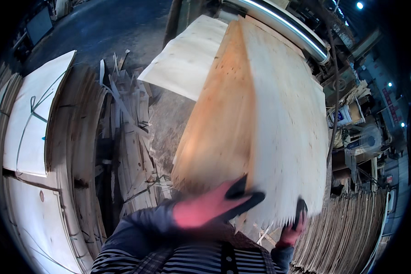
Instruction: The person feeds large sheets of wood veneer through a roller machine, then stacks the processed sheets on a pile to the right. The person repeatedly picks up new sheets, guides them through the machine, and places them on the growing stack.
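Note:
A pale wood veneer sheet (pixel 290 128) with a jagged near edge lies lengthwise before me, blurred in part. Along its left side shows an orange-brown veneer surface (pixel 219 114), narrowing toward the far end. My left hand (pixel 214 205), in a pink glove with black fingers, is smeared by motion at the near end of the seam between the two. Its thumb and fingers are spread apart. My right hand (pixel 294 226), gloved alike, grips the near right edge of the pale sheet, its black thumb or finger on top; the other fingers are hidden.
Another pale sheet (pixel 187 55) lies at the far left of the work surface. A long machine part with a bright strip (pixel 287 23) crosses the far end. Tied veneer bundles (pixel 32 114) and scrap strips (pixel 132 150) stand left. A veneer stack (pixel 345 233) and a fan (pixel 369 138) are right.

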Tool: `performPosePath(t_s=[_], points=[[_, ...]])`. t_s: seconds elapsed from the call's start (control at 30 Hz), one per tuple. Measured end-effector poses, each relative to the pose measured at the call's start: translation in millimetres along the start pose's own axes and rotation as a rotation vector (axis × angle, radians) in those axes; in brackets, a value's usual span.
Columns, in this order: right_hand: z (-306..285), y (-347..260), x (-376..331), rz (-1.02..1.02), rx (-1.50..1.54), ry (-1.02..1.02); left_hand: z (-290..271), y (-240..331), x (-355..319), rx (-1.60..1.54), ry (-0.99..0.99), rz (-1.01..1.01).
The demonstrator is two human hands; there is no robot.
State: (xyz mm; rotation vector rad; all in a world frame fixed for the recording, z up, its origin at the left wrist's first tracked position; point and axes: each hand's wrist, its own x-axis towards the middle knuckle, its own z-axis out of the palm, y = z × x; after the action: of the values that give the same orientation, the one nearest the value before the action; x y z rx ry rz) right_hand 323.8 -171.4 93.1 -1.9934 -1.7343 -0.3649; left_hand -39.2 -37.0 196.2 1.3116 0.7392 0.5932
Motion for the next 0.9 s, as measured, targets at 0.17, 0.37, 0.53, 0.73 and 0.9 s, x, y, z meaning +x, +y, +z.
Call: performPosePath(t_s=[0.17, 0.37, 0.53, 0.73, 0.9], points=[[-20.8, -33.1, 13.1, -0.346, -0.082, 0.147, -42.0, -123.9, -12.8, -0.244, 0.243, 0.090], [28.7, -71.5, 129.2, -0.272, -0.026, -0.059, -45.9, -180.3, 16.3, 0.949, 0.610, 0.112], [117.9, -47.1, 231.4, -0.275, -0.043, -0.047, -44.8, -162.6, 35.0, 0.645, 0.719, -0.001], [221.3, -40.0, 358.6, -0.219, 0.022, -0.034, -65.7, -196.6, 17.6, 0.532, 0.720, 0.082], [247.6, -61.3, 391.1, -0.300, -0.050, 0.020, -75.8, -207.7, 12.9, 0.261, 0.644, -0.008]])
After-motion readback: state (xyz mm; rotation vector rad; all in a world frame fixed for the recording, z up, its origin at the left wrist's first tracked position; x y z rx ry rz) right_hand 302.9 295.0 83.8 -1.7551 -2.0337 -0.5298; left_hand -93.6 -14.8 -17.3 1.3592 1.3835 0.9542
